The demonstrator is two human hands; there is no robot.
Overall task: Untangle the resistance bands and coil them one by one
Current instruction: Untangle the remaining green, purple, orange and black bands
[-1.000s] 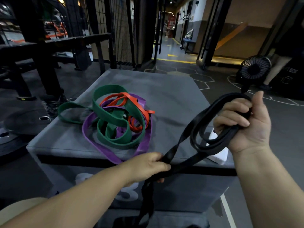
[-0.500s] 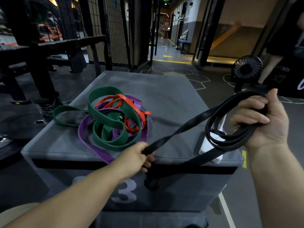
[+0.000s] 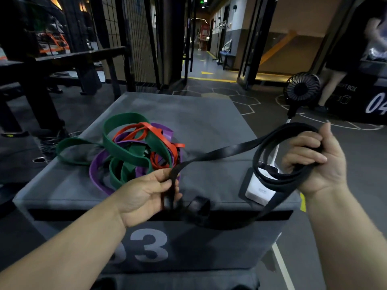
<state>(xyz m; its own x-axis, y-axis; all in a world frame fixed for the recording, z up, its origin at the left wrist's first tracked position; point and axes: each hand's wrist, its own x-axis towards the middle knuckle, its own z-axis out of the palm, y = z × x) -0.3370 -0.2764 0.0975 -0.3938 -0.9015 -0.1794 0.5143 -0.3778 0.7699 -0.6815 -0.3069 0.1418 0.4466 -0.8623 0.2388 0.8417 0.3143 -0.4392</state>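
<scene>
1. Sitting under everything is the grey padded box [image 3: 199, 118], marked 03 on its front.
2. On the left half of its top lies the tangle. A green band [image 3: 125, 120], a purple band [image 3: 96, 176] and an orange band [image 3: 167, 143] are looped through one another, and neither hand touches them.
3. The black band [image 3: 219, 151] is clear of that heap. Its free stretch runs as a flat strap from lower left to upper right between the two hands. Its blurred tail droops over the box's front edge.
4. The right hand [image 3: 314, 164], raised over the box's right edge, has fingers and thumb curled round several finished turns of the black band.
5. The left hand [image 3: 144, 195], nearer the tangle, pinches the strap's low end between thumb and fingertips.
6. The next turn likely hangs on that line. The slack lies left of and below the coil, so the left hand would feed it rightward and upward to the right hand.
7. A small white block [image 3: 256, 190] rests on the box under the coil; whether they touch is unclear.
</scene>
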